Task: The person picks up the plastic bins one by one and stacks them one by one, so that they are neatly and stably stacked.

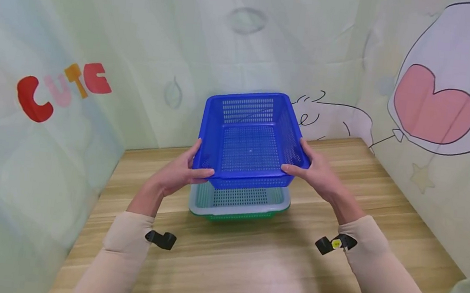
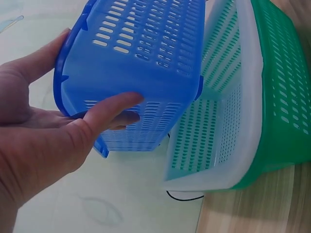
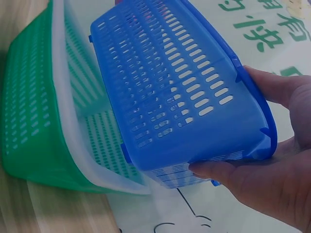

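Both hands hold a blue plastic basket [image 1: 250, 148] with slotted walls, tilted and raised above a nested pair of baskets. My left hand [image 1: 180, 169] grips its near left corner, thumb over the rim and fingers against the outer wall. At the near right corner, my right hand [image 1: 317, 170] grips the rim the same way. Beneath it a white basket [image 1: 237, 207] sits inside a green basket [image 1: 240, 218] on the table. In the left wrist view, the blue basket's bottom edge overlaps the white basket [image 2: 250, 97]; its underside is clear of the white floor there.
The wood-grain table [image 1: 221, 266] extends around the nested baskets. A pale printed curtain [image 1: 162, 61] hangs along the back and sides, close behind the blue basket. Black wrist cameras are strapped to both sleeves.
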Action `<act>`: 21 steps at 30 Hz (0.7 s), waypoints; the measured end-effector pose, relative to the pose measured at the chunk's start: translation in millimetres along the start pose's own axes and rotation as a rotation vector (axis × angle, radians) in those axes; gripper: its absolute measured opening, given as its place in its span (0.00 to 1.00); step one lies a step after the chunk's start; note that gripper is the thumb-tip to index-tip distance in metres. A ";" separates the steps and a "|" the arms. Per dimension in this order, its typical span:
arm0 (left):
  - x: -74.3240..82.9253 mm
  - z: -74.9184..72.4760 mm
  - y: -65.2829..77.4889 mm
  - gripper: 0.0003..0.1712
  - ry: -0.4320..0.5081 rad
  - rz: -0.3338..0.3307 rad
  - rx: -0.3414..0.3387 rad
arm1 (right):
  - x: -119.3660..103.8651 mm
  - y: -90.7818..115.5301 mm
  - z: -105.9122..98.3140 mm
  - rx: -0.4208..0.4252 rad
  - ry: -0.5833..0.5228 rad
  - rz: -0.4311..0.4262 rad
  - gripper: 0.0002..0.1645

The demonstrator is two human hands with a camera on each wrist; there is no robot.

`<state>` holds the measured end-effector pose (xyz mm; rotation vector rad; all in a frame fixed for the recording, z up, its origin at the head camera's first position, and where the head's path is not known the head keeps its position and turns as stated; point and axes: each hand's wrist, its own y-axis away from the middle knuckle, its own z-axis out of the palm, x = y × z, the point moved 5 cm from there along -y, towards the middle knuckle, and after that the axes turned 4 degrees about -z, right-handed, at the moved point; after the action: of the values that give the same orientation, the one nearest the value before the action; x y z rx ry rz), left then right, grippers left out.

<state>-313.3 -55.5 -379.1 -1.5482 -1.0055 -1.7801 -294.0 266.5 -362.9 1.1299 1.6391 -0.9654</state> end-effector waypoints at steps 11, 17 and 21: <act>-7.7 -13.7 7.0 0.62 0.007 0.040 -0.015 | 6.9 -6.9 17.9 -0.010 -0.045 -0.051 0.59; -12.4 -14.4 6.3 0.58 0.008 0.045 -0.019 | 13.5 -6.6 21.2 -0.016 -0.047 -0.041 0.57; -20.2 -17.2 6.9 0.58 -0.012 0.034 -0.019 | 19.8 -3.6 23.8 -0.039 -0.027 -0.016 0.60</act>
<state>-313.8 -74.7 -398.7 -1.5797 -0.9650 -1.7645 -295.4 248.5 -388.3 1.0746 1.6410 -0.9513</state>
